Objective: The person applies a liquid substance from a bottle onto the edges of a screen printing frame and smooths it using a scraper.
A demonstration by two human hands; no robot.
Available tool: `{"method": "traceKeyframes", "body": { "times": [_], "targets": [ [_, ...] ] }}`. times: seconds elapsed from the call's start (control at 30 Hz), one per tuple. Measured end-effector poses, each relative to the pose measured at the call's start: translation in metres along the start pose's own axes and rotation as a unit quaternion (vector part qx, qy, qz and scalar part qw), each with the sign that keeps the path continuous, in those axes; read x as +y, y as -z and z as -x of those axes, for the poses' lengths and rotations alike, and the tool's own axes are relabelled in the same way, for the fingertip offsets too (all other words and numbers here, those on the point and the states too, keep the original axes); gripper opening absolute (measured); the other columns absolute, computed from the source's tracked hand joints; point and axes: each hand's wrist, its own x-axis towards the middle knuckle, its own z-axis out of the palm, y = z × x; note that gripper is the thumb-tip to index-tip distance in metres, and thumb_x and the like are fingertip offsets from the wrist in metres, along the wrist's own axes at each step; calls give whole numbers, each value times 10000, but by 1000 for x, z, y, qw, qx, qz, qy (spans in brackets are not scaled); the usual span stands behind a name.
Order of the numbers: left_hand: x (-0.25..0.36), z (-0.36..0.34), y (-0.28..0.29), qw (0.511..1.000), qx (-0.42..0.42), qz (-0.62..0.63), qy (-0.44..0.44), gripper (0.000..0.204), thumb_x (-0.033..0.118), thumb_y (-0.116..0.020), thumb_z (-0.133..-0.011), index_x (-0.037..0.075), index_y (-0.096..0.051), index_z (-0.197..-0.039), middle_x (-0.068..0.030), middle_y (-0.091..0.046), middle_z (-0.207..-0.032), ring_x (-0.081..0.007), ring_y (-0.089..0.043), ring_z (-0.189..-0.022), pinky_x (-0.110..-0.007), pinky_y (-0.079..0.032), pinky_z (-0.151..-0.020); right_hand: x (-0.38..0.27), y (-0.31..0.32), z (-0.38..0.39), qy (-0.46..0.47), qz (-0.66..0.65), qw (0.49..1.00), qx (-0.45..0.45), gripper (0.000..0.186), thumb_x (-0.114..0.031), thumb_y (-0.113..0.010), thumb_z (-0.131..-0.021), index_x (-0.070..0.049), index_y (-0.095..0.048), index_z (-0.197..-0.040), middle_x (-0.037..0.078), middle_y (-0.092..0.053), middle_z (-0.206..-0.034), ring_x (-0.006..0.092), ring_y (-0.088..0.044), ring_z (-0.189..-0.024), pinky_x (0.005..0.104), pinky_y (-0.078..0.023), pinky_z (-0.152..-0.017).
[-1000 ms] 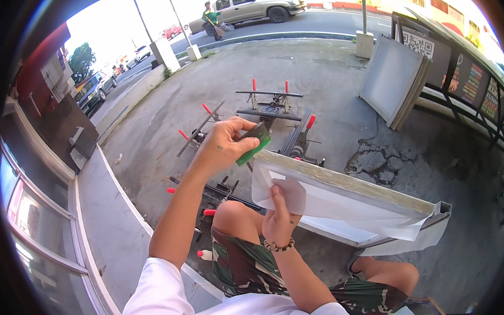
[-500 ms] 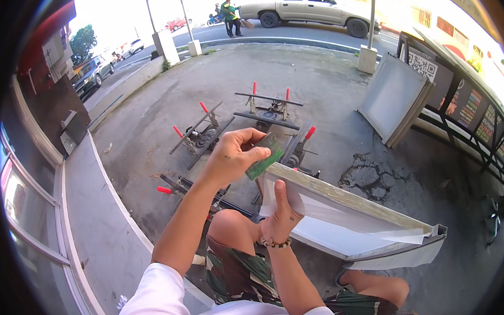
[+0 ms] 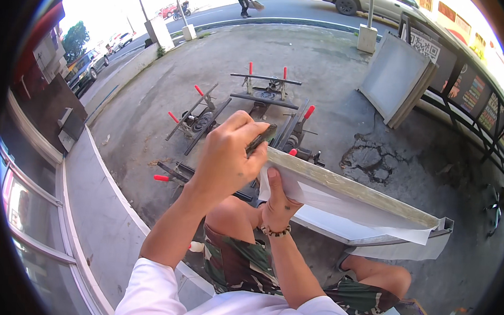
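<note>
In my left hand [image 3: 230,151], a small thin dark-green flat piece [image 3: 265,137] is pinched between thumb and fingers, seen nearly edge-on. It sits just above the near-left end of a rectangular frame [image 3: 356,188]; I cannot tell whether they touch. The frame stands tilted, its long upper edge streaked yellowish grey, with a white translucent sheet [image 3: 339,208] hanging along its side. My right hand [image 3: 281,206], with a beaded bracelet at the wrist, grips the frame's left end. Its thumb presses the sheet side; the other fingers are hidden behind.
A multi-armed metal press [image 3: 259,110] with red-handled clamps stands on the concrete ahead. Several framed panels [image 3: 396,79] lean by a dark sign rack [image 3: 471,93] at right. A low ledge [image 3: 111,208] runs along the left. A person with a broom [image 3: 243,4] is by the road.
My left hand has turned, so the green piece now shows edge-on, and has risen slightly. The right hand keeps its hold on the frame. The view has tilted down a little.
</note>
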Motion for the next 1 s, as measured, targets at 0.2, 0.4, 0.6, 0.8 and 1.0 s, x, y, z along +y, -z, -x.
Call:
{"method": "traceKeyframes", "body": {
  "times": [0.2, 0.4, 0.6, 0.8, 1.0],
  "targets": [
    [53, 6, -26, 999, -21, -15, -31, 266, 35, -689, -770, -38, -712, -1025, -143, -625, -856, -320, -645, -717, -388, -510, -656, 29, 29, 1, -12, -124, 990, -66, 502, -15, -743, -884, -5, -542, -1344, 94, -655, -1222, 177, -635, -1077, 321, -512, -957],
    [25, -4, -10, 993, -19, -91, 73, 300, 19, -684, -758, -39, -724, -1050, -148, -630, -826, -320, -647, -716, -375, -508, -653, -6, 11, -2, -31, 14, 998, -47, 321, -53, -760, -873, 29, -643, -1160, 80, -696, -1075, 128, -644, -921, 271, -517, -835],
    [88, -4, -43, 996, 2, 87, -26, 290, 8, -671, -778, -41, -714, -1061, -152, -642, -864, -293, -643, -714, -366, -493, -649, 26, 49, -3, -38, -72, 991, -102, 211, -62, -708, -907, 31, -675, -1093, 63, -702, -1036, 129, -644, -899, 283, -522, -796],
    [42, 1, -24, 996, 33, -75, 47, 286, 9, -678, -784, -59, -706, -1060, -154, -633, -872, -292, -645, -744, -381, -499, -660, -25, 48, 4, -25, 61, 996, -58, 260, -59, -719, -912, -15, -648, -1159, 36, -674, -1093, 117, -615, -982, 278, -494, -864],
    [137, 9, -86, 999, 30, -20, -36, 265, 14, -678, -793, -53, -694, -1048, -160, -587, -879, -334, -639, -790, -434, -510, -709, -36, 105, 11, 59, 153, 986, 34, 206, -117, -723, -924, -1, -663, -1083, 47, -678, -1023, 135, -617, -937, 291, -498, -819]
  ]
}}
